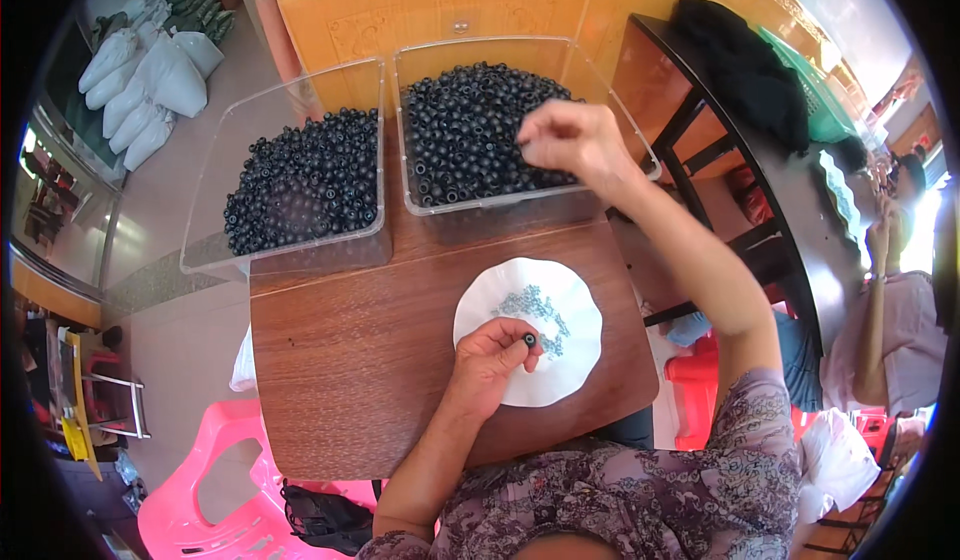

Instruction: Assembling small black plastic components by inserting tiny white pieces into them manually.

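My left hand (pixel 485 365) is closed over the near-left part of a white scalloped plate (pixel 575 385). Between its thumb and fingers is a small black ring-shaped piece (pixel 530 340), its hole facing up. Small pale blue-green bits (pixel 535 305) lie scattered on the plate. Above the right clear plastic bin (pixel 500 200), my right hand (pixel 575 145) is closed with fingertips drawn together; what they hold, if anything, is hidden. Black hollow round pieces (pixel 465 125) heap up in that bin. More such pieces (pixel 305 185) fill the left bin (pixel 335 250).
Both bins stand at the far side of a brown wooden table (pixel 340 360). A pink plastic chair (pixel 205 490) is at the near left. To the right stands a dark table (pixel 790 190) with black cloth and a green basket (pixel 815 85); another person (pixel 890 330) sits beyond. White sacks (pixel 150 80) lie far left.
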### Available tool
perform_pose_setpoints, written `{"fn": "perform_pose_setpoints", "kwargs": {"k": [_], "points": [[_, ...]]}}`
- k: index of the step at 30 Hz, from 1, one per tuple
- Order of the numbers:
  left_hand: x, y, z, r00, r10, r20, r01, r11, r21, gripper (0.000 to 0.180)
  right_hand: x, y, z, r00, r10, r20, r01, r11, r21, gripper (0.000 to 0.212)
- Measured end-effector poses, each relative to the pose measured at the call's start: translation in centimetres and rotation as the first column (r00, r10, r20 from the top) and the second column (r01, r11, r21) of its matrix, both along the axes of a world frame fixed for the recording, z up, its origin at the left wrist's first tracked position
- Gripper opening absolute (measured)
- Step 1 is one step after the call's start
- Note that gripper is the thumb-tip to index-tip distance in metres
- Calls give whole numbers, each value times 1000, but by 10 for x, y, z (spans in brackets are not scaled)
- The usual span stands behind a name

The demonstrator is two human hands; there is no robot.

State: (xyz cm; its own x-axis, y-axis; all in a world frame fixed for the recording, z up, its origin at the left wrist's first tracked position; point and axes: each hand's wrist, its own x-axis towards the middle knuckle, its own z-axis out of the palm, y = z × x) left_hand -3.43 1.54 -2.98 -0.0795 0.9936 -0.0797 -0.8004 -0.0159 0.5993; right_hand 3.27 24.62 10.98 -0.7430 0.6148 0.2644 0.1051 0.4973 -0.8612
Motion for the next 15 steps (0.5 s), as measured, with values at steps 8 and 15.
{"fn": "perform_pose_setpoints", "kwargs": {"k": [8, 15], "points": [[1, 3, 4, 999, 30, -39, -30, 999, 16, 16, 72, -107, -27, 930, -13, -368, -151, 897, -415, 19], [14, -8, 26, 999, 32, -20, -32, 999, 32, 17, 96, -146, -52, 922, -106, -373, -124, 831, -542, 20]]}}
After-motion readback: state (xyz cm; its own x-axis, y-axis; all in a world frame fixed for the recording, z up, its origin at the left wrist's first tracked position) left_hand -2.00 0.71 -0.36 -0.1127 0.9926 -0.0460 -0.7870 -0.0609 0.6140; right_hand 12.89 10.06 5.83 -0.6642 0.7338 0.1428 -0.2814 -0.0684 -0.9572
